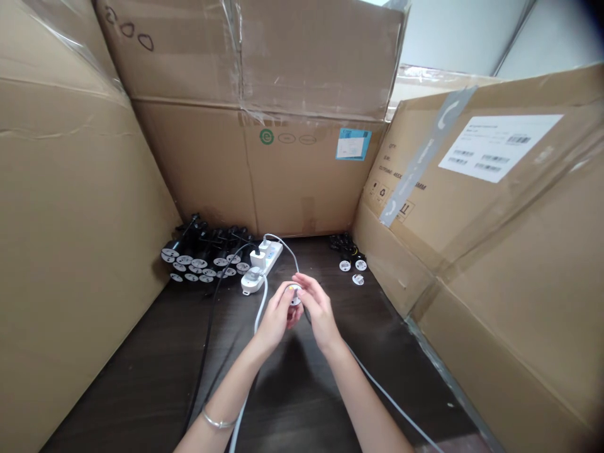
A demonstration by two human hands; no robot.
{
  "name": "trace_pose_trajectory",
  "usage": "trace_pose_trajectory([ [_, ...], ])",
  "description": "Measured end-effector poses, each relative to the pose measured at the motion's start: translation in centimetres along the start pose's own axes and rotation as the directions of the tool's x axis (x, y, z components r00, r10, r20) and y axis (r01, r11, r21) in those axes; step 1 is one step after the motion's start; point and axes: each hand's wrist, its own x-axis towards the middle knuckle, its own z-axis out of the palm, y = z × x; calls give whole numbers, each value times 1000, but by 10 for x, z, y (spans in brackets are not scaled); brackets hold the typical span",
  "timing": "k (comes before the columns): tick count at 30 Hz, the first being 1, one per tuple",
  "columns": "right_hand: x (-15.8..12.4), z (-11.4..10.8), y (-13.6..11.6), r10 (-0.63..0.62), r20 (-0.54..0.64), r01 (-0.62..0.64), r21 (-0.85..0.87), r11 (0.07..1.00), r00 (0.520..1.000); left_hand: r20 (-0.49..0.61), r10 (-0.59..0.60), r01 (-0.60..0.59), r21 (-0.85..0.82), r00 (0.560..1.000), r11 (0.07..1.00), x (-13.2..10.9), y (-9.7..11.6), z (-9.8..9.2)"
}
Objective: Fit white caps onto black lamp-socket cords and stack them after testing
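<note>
Between my two hands, above the dark table, is a small device with a round white end face (296, 296) that carries dark marks and a yellow spot. My left hand (278, 308) is closed around its left side, thumb near the face. My right hand (318, 305) grips it from the right, with its thumb on the face too. The rest of the device's body is hidden by my fingers. Just left of my hands lies a white power strip (257, 282) with white plugs and adapters in it. A grey cable (372, 377) passes by my right wrist.
Several black cylinders with white round ends (199, 263) are stacked at the left back. Further black pieces with white discs (345, 265) lie at the right back. Large cardboard boxes (302, 182) wall the table on three sides. A black cable (211, 321) and a white cable (260, 308) run toward me.
</note>
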Motion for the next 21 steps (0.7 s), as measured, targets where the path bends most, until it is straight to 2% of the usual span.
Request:
trace_pose_trajectory([
  [3, -2, 2, -4, 101, 113, -109, 61, 992, 988, 10, -10, 10, -18, 1000, 1000, 1, -4, -1],
  [5, -3, 3, -5, 119, 135, -132, 93, 987, 984, 44, -9, 12, -64, 999, 998, 1, -6, -2],
  [10, -2, 2, -4, 139, 112, -151, 110, 982, 984, 105, -16, 32, -149, 994, 988, 0, -5, -5],
  [16, 0, 0, 4, 68, 103, -88, 199, 976, 992, 95, -8, 19, -114, 995, 993, 1, 0, -6],
  [21, 0, -1, 6, 82, 124, -105, 189, 976, 989, 66, -14, 20, -100, 998, 995, 2, 2, -6],
])
